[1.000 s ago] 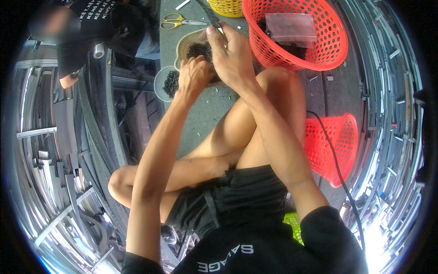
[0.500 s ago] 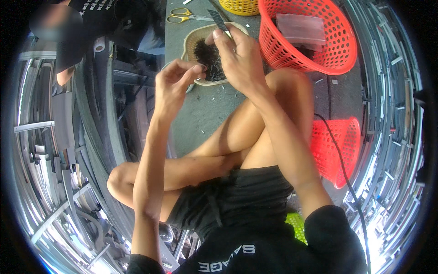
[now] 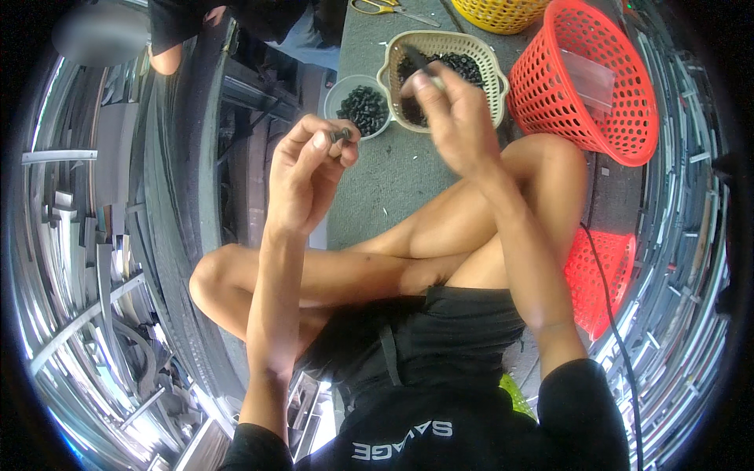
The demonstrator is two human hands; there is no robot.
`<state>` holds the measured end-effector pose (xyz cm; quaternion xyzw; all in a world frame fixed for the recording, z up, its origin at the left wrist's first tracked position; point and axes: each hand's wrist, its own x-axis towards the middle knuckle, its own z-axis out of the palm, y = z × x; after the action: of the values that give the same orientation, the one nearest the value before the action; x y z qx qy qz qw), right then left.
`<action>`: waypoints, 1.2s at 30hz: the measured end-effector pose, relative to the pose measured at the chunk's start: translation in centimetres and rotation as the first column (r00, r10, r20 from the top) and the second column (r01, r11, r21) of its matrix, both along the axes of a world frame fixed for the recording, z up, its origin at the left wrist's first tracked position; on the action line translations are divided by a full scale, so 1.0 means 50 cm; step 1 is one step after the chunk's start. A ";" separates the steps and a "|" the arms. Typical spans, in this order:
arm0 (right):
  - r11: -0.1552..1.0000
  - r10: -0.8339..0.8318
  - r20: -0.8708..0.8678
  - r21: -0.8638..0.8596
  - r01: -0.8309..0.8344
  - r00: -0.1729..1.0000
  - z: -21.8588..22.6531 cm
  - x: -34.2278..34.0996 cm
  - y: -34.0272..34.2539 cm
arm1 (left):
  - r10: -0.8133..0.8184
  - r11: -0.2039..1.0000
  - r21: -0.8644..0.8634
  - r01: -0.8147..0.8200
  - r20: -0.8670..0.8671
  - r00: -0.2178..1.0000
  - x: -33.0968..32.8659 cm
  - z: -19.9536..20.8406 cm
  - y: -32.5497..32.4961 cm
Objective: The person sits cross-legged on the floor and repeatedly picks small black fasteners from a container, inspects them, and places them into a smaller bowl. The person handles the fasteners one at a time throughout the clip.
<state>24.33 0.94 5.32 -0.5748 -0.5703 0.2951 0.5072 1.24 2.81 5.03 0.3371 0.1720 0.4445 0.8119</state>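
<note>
My left hand [image 3: 305, 169] pinches a small black cylindrical part [image 3: 339, 135] between thumb and fingertips, just in front of a round clear bowl [image 3: 332, 93]. That bowl holds many small black pieces [image 3: 364, 108]. Over the cream perforated basket [image 3: 386, 85], my right hand [image 3: 459, 118] grips a snap-off cutter knife [image 3: 419, 61], its dark blade pointing up and away and smeared by motion. More black pieces [image 3: 462, 69] lie in the cream basket, partly hidden behind the right hand. Blade and small part are apart.
Yellow-handled scissors [image 3: 381, 8] lie beyond the bowls. A yellow basket [image 3: 499, 14] and a large red basket [image 3: 542, 82] with a clear plastic bag [image 3: 589, 82] stand at the right. Nearby are another red basket [image 3: 601, 275], a cable [image 3: 609, 302] and racks of metal strips [image 3: 63, 275].
The view has shifted, so the bowls appear farther right and the clear bowl shows more fully. My left hand has turned, exposing the pinched part. The knife has moved and blurred.
</note>
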 end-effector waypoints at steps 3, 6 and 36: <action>0.993 -0.070 -0.130 -0.103 0.056 0.989 -0.005 0.027 0.013 | 0.021 0.999 -0.035 -0.020 0.010 1.000 -0.010 -0.014 0.003; 0.994 -0.104 -0.133 -0.058 0.097 0.986 -0.011 0.036 0.017 | 0.005 0.994 -0.112 0.009 0.132 0.991 -0.006 -0.018 -0.005; 0.948 -0.255 -0.303 0.108 0.298 0.918 0.048 0.146 0.006 | 0.649 0.379 0.654 0.655 -0.692 0.315 0.207 -0.070 0.119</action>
<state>31.65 1.23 7.71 -0.5608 -0.4249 0.2557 0.6630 11.57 8.74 1.53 0.9114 0.3280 0.1587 0.1912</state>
